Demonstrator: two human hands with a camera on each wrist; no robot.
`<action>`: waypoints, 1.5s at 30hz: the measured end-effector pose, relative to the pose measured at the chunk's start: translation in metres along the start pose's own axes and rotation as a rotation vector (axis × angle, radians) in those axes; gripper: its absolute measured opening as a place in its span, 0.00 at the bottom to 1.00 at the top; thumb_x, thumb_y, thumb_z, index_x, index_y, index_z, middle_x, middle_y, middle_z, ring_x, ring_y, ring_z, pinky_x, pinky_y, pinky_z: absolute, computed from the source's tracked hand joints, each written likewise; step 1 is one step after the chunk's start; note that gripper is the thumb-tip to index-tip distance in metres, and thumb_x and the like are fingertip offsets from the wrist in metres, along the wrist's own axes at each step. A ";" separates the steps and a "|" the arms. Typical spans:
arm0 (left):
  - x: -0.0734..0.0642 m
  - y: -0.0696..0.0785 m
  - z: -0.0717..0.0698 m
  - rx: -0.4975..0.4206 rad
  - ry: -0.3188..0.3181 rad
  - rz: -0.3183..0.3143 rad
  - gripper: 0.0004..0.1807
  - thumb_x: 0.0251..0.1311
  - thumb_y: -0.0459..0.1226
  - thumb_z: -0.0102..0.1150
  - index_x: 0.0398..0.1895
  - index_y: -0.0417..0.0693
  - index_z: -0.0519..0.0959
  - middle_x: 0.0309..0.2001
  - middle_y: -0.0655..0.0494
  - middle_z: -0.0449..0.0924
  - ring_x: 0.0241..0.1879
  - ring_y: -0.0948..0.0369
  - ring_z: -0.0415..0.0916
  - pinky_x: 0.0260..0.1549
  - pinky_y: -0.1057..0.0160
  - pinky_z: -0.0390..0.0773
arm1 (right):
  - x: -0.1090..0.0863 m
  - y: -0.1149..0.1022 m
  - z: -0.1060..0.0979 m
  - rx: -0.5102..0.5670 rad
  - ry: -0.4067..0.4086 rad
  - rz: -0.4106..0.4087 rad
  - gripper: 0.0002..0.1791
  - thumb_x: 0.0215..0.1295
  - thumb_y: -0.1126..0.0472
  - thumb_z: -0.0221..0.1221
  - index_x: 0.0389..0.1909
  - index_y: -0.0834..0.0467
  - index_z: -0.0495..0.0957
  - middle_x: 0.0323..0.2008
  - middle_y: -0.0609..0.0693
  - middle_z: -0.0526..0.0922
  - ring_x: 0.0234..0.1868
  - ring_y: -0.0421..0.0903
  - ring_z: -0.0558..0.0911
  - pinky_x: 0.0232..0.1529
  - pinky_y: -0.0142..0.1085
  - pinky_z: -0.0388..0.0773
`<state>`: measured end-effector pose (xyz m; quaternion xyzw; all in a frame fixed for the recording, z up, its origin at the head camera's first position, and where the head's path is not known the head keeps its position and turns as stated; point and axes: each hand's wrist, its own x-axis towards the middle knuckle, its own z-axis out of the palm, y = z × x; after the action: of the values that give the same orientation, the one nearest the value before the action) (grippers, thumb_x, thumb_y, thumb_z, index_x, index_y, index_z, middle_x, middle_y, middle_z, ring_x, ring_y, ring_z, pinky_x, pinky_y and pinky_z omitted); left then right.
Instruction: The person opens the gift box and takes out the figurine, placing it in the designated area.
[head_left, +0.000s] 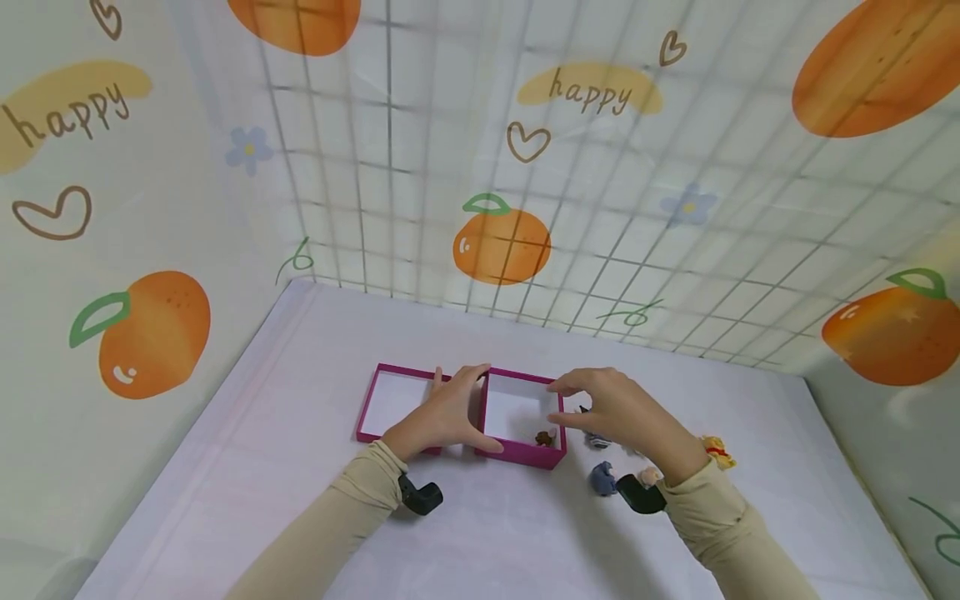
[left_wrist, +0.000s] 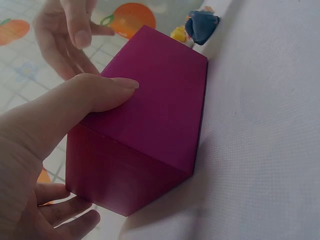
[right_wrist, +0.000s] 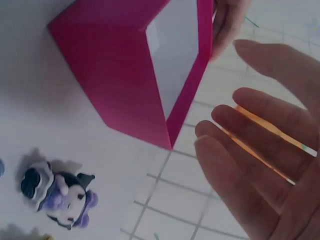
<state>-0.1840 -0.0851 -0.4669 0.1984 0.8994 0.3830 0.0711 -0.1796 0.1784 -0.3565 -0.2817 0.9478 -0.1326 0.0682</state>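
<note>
A magenta box (head_left: 525, 453) with a white inside stands open-topped on the table, a small brown figurine (head_left: 543, 438) in its front right corner. My left hand (head_left: 444, 415) grips the box by its left end. In the left wrist view, its thumb (left_wrist: 107, 92) lies on the magenta wall, with the other fingers on the opposite side. By the right end of the box is my right hand (head_left: 611, 404), fingers spread and holding nothing. The right wrist view shows a gap between those fingers and the box rim (right_wrist: 187, 97).
Left of the box lies a shallow magenta-rimmed tray, perhaps its lid (head_left: 393, 402), partly behind my left hand. To the right are a black-and-purple figurine (right_wrist: 65, 197), a blue figurine (head_left: 603, 478), a pale one (head_left: 649, 476) and a yellow-and-red one (head_left: 718, 451). Patterned curtains surround the table.
</note>
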 end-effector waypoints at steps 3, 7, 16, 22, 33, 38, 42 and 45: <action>0.000 0.001 0.001 0.000 -0.001 -0.004 0.68 0.40 0.58 0.84 0.82 0.50 0.53 0.78 0.50 0.62 0.78 0.53 0.61 0.79 0.33 0.29 | 0.005 -0.004 0.003 -0.001 -0.007 -0.021 0.23 0.60 0.48 0.74 0.54 0.54 0.87 0.45 0.46 0.90 0.49 0.47 0.86 0.53 0.48 0.86; 0.000 0.001 0.001 0.002 -0.003 -0.003 0.68 0.40 0.58 0.84 0.82 0.49 0.53 0.78 0.50 0.61 0.79 0.53 0.61 0.79 0.33 0.29 | 0.011 -0.009 0.008 0.003 -0.032 -0.031 0.23 0.59 0.49 0.74 0.53 0.55 0.87 0.42 0.44 0.89 0.45 0.46 0.85 0.47 0.42 0.86; -0.001 0.001 0.001 0.007 0.004 0.000 0.68 0.40 0.58 0.83 0.82 0.50 0.54 0.78 0.50 0.63 0.78 0.53 0.62 0.79 0.32 0.30 | 0.023 -0.018 0.017 -0.020 -0.126 0.022 0.25 0.56 0.51 0.77 0.53 0.56 0.87 0.46 0.50 0.90 0.49 0.50 0.87 0.50 0.46 0.86; 0.000 0.001 0.001 0.002 0.009 0.004 0.68 0.39 0.57 0.84 0.81 0.49 0.54 0.78 0.49 0.63 0.78 0.52 0.62 0.79 0.32 0.31 | 0.030 -0.019 0.027 -0.093 -0.157 0.037 0.25 0.54 0.52 0.78 0.52 0.56 0.87 0.45 0.50 0.90 0.45 0.48 0.87 0.47 0.47 0.86; -0.002 0.001 0.001 -0.001 0.003 -0.006 0.68 0.39 0.57 0.84 0.82 0.49 0.53 0.78 0.50 0.62 0.79 0.52 0.61 0.79 0.32 0.30 | 0.041 -0.028 0.041 -0.227 -0.221 0.089 0.15 0.54 0.58 0.76 0.43 0.56 0.89 0.35 0.49 0.87 0.36 0.45 0.81 0.40 0.44 0.85; -0.003 0.001 0.001 -0.001 0.006 -0.007 0.68 0.39 0.57 0.84 0.82 0.50 0.53 0.78 0.50 0.62 0.79 0.51 0.60 0.79 0.32 0.29 | 0.047 -0.029 0.045 -0.238 -0.248 0.111 0.11 0.54 0.61 0.74 0.38 0.57 0.87 0.32 0.47 0.85 0.34 0.45 0.79 0.38 0.43 0.84; -0.003 0.002 0.000 -0.009 0.008 0.000 0.68 0.39 0.57 0.84 0.82 0.49 0.54 0.78 0.49 0.62 0.79 0.51 0.60 0.79 0.32 0.29 | 0.049 -0.029 0.049 -0.271 -0.250 0.091 0.08 0.53 0.62 0.74 0.29 0.56 0.82 0.26 0.45 0.81 0.29 0.44 0.76 0.32 0.41 0.81; -0.003 0.002 0.000 -0.011 0.009 0.006 0.68 0.39 0.57 0.84 0.81 0.49 0.54 0.78 0.49 0.63 0.79 0.51 0.60 0.79 0.32 0.29 | 0.050 -0.031 0.049 -0.300 -0.239 0.065 0.11 0.52 0.64 0.73 0.24 0.54 0.78 0.22 0.44 0.77 0.26 0.43 0.74 0.28 0.39 0.77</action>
<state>-0.1807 -0.0850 -0.4653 0.1988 0.8970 0.3890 0.0668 -0.1952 0.1159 -0.3971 -0.2719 0.9507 0.0468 0.1418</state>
